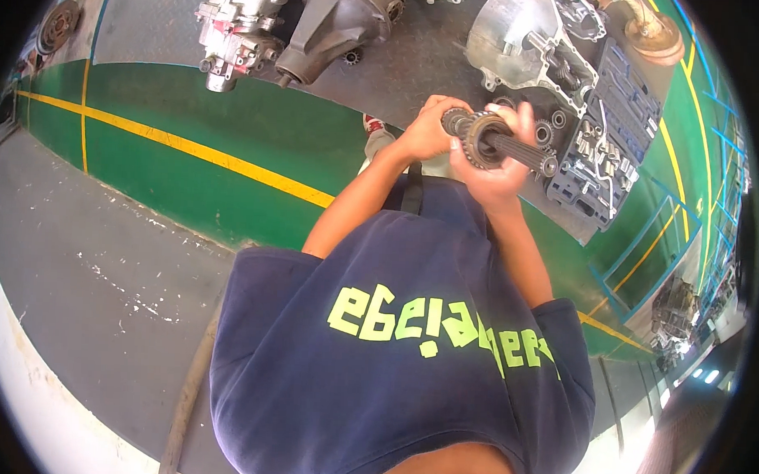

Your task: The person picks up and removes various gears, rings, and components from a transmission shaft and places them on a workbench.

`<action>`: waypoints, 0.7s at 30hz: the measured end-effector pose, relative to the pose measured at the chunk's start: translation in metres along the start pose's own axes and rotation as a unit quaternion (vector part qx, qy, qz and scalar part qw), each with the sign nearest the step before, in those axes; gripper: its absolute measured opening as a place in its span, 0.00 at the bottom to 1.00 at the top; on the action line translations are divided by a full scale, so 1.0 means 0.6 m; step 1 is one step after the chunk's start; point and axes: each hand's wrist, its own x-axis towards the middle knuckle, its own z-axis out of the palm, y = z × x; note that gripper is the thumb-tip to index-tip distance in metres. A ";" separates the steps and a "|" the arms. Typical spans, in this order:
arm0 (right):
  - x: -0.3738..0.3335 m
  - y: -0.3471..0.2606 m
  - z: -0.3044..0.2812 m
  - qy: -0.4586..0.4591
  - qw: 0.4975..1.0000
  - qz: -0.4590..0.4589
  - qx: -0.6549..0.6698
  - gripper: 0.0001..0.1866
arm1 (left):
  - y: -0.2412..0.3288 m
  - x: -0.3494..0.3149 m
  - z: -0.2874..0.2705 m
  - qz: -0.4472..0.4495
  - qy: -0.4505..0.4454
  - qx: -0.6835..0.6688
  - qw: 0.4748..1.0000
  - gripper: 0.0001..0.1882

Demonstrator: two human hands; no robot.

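A splined gear shaft point(516, 149) is held up in front of my body, at the near edge of the bench. It carries a large toothed gear point(474, 153) near its middle and a smaller toothed end on the left. My left hand point(429, 134) wraps round that smaller end. Around the large gear my right hand point(492, 181) is closed, with the thumb at its near side and fingers raised behind it. The splined end sticks out to the right past my right hand. Just beyond lie several loose gears point(544, 132) on the dark bench top.
An open transmission housing point(507, 41) stands on the bench point(419, 59), beside a blue tool case point(575, 187) of sockets and wrenches. A dark differential casing point(341, 31) and a silver gearbox point(236, 36) sit at the back left. Yellow lines point(207, 160) mark the green floor.
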 end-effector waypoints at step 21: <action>-0.074 0.098 0.050 -0.041 0.994 0.037 -0.091 0.44 | -0.031 -0.009 -0.019 0.085 -0.056 0.003 0.995 0.35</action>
